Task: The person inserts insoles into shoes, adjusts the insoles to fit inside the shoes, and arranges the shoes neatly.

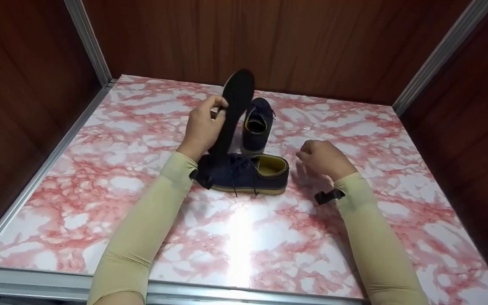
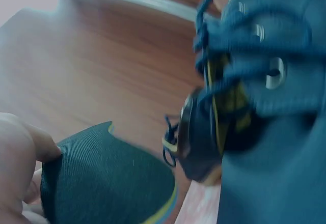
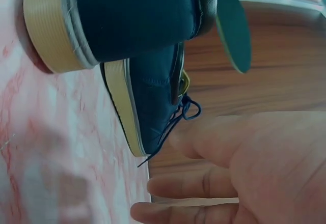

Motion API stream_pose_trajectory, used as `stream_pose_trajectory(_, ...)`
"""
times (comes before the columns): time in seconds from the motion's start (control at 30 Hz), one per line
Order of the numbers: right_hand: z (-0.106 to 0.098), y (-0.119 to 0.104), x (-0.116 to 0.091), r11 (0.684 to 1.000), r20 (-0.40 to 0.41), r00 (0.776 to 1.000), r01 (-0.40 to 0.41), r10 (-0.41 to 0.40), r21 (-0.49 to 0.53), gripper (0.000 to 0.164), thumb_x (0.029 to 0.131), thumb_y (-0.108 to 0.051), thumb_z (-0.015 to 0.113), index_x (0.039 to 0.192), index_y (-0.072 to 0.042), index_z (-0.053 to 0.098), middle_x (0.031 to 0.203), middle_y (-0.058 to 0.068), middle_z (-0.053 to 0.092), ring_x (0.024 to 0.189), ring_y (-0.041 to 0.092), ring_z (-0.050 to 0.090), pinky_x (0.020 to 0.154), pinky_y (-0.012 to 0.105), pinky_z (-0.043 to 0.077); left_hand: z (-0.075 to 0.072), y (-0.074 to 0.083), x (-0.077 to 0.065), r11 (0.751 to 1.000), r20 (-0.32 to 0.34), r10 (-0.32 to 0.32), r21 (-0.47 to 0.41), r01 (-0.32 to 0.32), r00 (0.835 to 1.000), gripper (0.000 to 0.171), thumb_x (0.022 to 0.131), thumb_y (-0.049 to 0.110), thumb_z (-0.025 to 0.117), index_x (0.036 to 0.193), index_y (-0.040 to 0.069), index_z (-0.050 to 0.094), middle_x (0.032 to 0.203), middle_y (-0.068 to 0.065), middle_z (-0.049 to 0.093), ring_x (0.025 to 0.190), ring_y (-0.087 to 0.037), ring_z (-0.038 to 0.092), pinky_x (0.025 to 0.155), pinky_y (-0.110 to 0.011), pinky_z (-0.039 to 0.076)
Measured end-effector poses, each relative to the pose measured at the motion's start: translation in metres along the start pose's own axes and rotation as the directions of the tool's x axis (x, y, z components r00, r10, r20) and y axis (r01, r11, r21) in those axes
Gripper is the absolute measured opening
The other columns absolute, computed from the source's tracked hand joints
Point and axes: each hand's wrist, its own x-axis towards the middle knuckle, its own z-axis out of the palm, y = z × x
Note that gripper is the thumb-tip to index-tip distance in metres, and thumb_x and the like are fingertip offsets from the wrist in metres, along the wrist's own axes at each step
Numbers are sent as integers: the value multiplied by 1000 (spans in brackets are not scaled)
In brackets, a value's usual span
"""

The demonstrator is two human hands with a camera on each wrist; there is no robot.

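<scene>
My left hand (image 1: 205, 125) pinches the edge of a black insole (image 1: 239, 91), which stands upright above the table behind the near shoe. In the left wrist view the insole (image 2: 109, 178) shows a ribbed dark face with a yellow and blue edge. A dark blue lace-up shoe (image 1: 244, 176) lies sideways in front, its toe left and its yellow-lined opening right. Behind it stands a second such shoe (image 1: 257, 140), heel toward me. To the right of the near shoe hovers my right hand (image 1: 324, 159), holding nothing; its fingers (image 3: 188, 186) look loosely extended in the right wrist view.
Both shoes rest on a table with a red-and-white marbled top (image 1: 134, 220). Brown wood-look panels (image 1: 311, 46) enclose the back and sides, joined by metal posts (image 1: 89, 40). A metal rail (image 1: 210, 292) runs along the front edge. Black wrist cameras (image 1: 329, 196) sit on the sleeves.
</scene>
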Motion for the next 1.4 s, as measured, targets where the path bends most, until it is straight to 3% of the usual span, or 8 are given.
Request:
stream_pose_trajectory(0.07,0,-2,0,1000,-26,1000,5,-4,11,34,111,-35,60,114,-6,78,109,14,78,97,28,68,93,49,55,5,6,-3,999,23,39,-20,-38,999,26,105,5,64,127,14,76,135,-7,74,109,-23,72,98,-38,57)
stream_pose_trajectory(0.17,1,-5,-1,1000,-54,998,16,-14,20,35,111,-35,60,114,-5,78,113,15,78,99,30,70,93,50,56,13,13,-10,998,71,44,-36,-42,997,33,106,4,61,134,17,76,140,-8,71,110,-24,68,100,-38,55)
stream_pose_trajectory(0.3,3,-10,-1,999,-75,996,38,-36,25,36,111,-34,60,117,-4,78,118,17,79,107,33,72,98,53,56,21,18,-18,993,148,-39,-105,55,988,34,108,9,60,138,18,72,144,-7,67,115,-23,68,102,-38,55)
stream_pose_trajectory(0.5,8,-19,-1,996,-97,994,51,-44,70,37,111,-35,59,123,-4,75,123,17,78,113,33,72,103,54,56,24,19,-25,954,215,-121,-244,174,969,36,107,14,63,141,20,71,145,-6,68,116,-23,71,94,-36,59)
stream_pose_trajectory(0.63,11,-24,-1,993,-110,993,43,-31,112,36,112,-37,60,124,-6,74,123,15,77,114,32,72,105,54,56,24,19,-26,949,211,-119,-263,174,970,37,106,14,62,141,19,73,140,-7,72,111,-22,71,89,-32,57)
stream_pose_trajectory(0.87,13,-27,-1,984,-148,988,65,-40,165,35,111,-37,61,124,-8,75,124,14,78,118,33,73,105,55,57,24,20,-25,968,202,-100,-208,142,974,40,102,11,63,139,19,76,129,-6,77,106,-19,71,96,-30,54)
stream_pose_trajectory(1.27,10,-32,-3,965,-184,981,101,-56,242,32,112,-37,60,124,-11,75,118,12,79,110,30,74,98,50,58,24,27,-27,964,277,-55,-234,123,959,36,105,14,68,139,20,75,109,-9,76,86,-13,66,66,-23,52)
stream_pose_trajectory(1.4,8,-36,-4,963,-192,980,101,-53,249,33,112,-37,60,123,-11,75,115,10,80,107,29,75,96,48,58,25,28,-28,961,286,-54,-246,128,957,35,105,14,69,139,19,75,108,-10,76,88,-18,68,66,-24,53)
